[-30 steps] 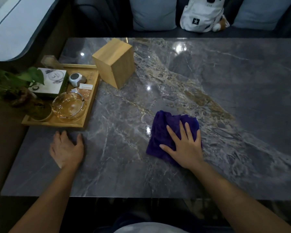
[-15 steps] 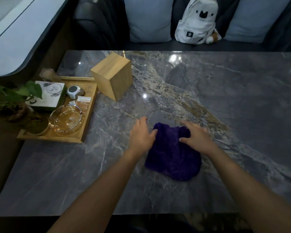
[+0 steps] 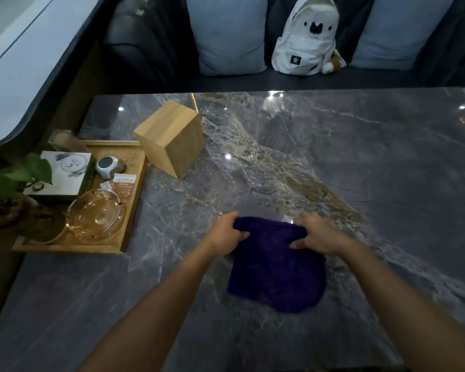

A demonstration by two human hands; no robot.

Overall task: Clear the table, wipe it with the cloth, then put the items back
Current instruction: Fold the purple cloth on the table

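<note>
A purple cloth (image 3: 277,269) lies on the grey marble table (image 3: 360,183), near the front middle. My left hand (image 3: 226,233) grips its far left corner and my right hand (image 3: 317,233) grips its far right corner, so the far edge is bunched between them. A wooden box (image 3: 169,136) stands on the table at the back left. Beside it a wooden tray (image 3: 129,210) holds a glass bowl (image 3: 96,217), a white and green carton (image 3: 62,174), a small grey round device (image 3: 108,165) and an orange packet (image 3: 122,186).
A leafy plant (image 3: 14,181) overhangs the tray's left end. Behind the table a dark sofa carries light cushions (image 3: 226,33) and a white backpack (image 3: 306,38). A pale curved ledge (image 3: 19,76) runs along the left.
My left hand came off the table by the tray and joined the right on the cloth. Both hands now pinch its far corners instead of pressing flat.
</note>
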